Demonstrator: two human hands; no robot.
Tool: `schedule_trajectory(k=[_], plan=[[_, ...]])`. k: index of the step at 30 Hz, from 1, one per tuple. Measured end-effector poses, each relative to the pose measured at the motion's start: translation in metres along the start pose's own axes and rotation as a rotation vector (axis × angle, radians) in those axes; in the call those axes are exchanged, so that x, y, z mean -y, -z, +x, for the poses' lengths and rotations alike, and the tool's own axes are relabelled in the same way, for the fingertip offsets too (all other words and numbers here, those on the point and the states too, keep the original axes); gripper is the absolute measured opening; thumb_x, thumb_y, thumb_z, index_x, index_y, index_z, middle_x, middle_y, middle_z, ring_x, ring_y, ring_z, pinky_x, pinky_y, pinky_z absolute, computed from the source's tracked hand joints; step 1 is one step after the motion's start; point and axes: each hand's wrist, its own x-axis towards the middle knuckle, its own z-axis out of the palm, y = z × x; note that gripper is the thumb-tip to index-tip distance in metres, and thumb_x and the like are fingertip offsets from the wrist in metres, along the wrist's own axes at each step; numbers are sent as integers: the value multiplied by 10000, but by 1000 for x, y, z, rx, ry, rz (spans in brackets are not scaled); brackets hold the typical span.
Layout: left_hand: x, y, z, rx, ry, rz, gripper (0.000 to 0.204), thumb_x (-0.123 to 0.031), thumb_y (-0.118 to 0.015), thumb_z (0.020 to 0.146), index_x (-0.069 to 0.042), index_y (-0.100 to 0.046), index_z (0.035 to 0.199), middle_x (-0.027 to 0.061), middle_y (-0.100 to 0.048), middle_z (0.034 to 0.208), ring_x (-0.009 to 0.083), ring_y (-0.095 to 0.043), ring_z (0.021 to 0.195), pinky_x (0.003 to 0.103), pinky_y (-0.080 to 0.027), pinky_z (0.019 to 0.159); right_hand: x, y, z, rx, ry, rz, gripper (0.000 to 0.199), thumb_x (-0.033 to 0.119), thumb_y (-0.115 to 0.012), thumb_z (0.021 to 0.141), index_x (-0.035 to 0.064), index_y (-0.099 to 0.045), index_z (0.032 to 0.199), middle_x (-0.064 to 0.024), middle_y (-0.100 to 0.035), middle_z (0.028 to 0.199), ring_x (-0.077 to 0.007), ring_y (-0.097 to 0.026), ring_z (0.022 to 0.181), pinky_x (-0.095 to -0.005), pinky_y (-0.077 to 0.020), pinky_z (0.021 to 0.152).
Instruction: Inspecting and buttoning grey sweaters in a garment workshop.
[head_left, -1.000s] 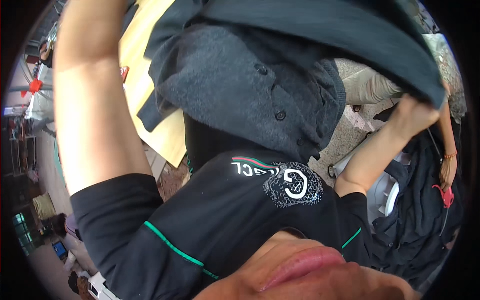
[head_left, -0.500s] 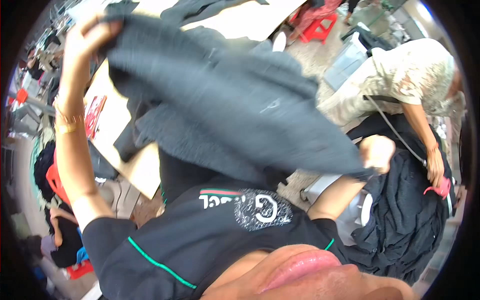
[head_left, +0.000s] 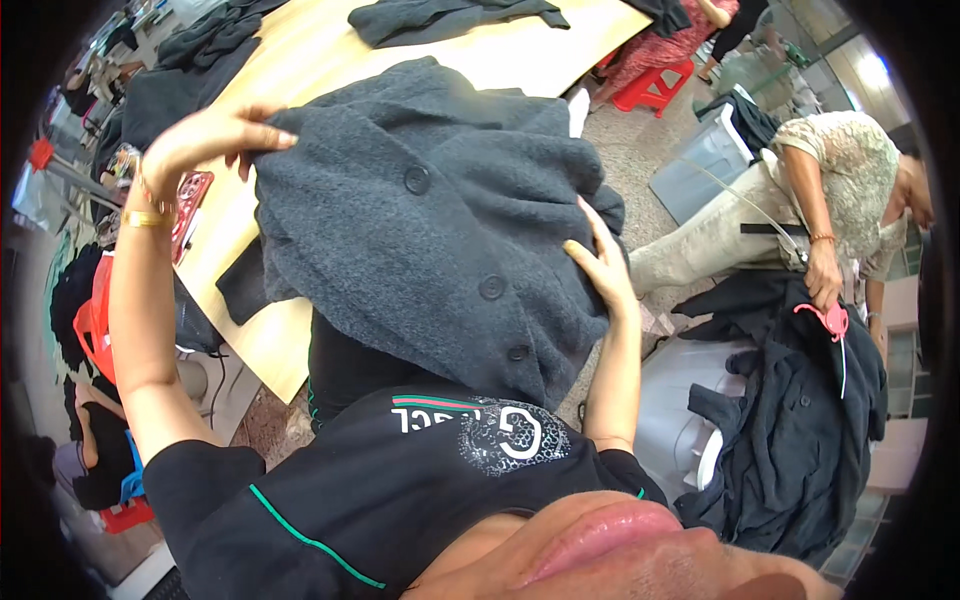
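A dark grey woolly coat (head_left: 430,200) with large round buttons lies across the near side of the pale table, its lower edge hanging over my lap. At its upper left edge, the fingers of my left hand (head_left: 220,135) are closed on the cloth, with some fingertips on top and others below. My right hand (head_left: 608,270) rests against the coat's right side. Its thumb and a finger are stretched apart on the cloth; the remaining fingers are partly hidden.
More dark garments (head_left: 455,18) lie on the table (head_left: 300,55). A red-cased phone (head_left: 188,205) sits by my left wrist. At right, a co-worker (head_left: 840,160) holds a pink tool (head_left: 828,320) over dark coats heaped on a grey bin (head_left: 660,400). Another bin (head_left: 705,165) stands behind.
The coat, blurred and stretched in the air before, now lies on the table. My right hand moved left from its far corner onto its side. My left hand came down slightly.
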Motion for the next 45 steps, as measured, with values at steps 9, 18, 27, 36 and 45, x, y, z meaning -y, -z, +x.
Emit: schedule_trajectory(k=[9,18,27,36,45], plan=[[-26,66,179,-97,-176,253,463,-357,-676,892,-98,-566,1260,96,-594,1078,208,-652,867,311,-524,703,10,31,-3,143,-131,230,659,52,-680,870,4,-433,1479,-116,-476,1471,-212,-446,1353,-344,-298,1155],[-32,-2,336,-314,-167,664,761,-300,-697,877,-106,-290,1490,195,-263,1490,367,-561,1173,441,-480,961,7,40,-4,192,-201,251,627,69,-701,866,-27,-472,1442,-150,-408,1538,-248,-352,1441,-364,-247,1185],[16,-24,402,-710,-157,883,446,-360,-664,912,-59,-620,1238,162,-701,1078,282,-693,1011,409,-563,845,-6,42,2,262,-207,139,535,191,-743,858,-24,-596,1325,-178,-450,1508,-288,-390,1415,-402,-268,1161],[25,11,427,-555,-185,158,268,-269,-654,873,-6,-709,882,159,-699,791,260,-672,745,357,-520,688,0,70,16,357,-235,172,433,74,-736,840,3,-657,1259,-153,-527,1446,-202,-569,1212,-344,-433,1004],[-128,138,338,-375,-633,-637,296,-184,-722,912,-94,-670,1190,-21,-662,917,98,-584,816,272,-489,790,49,91,124,-191,24,49,330,197,-597,986,54,-637,1280,-59,-699,1169,-111,-650,974,-209,-433,731]])
